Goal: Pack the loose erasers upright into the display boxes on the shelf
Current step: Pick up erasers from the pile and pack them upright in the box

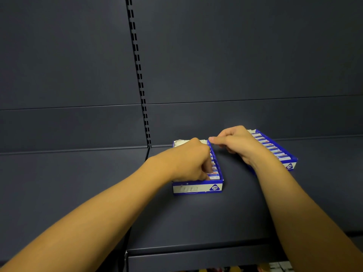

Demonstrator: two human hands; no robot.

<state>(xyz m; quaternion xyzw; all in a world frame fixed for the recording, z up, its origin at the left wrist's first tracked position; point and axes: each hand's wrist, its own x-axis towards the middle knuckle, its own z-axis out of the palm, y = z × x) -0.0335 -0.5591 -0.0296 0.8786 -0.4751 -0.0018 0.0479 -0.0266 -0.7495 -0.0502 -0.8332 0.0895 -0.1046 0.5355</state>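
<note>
Presently, two blue-and-white display boxes sit on the dark grey shelf (pixel 225 216), well apart. The nearer box (pixel 197 187), marked 2B on its front, holds a row of upright erasers (pixel 214 172) along its right wall. The left hand (pixel 193 160) reaches into this box, fingers curled down among the erasers; whether it holds one cannot be told. The right hand (pixel 236 141) pinches the far right corner of the nearer box. The farther box (pixel 282 154), angled, holds a full row of upright erasers. Behind stands a dark back panel (pixel 245 55) with a slotted upright (pixel 138 75).
</note>
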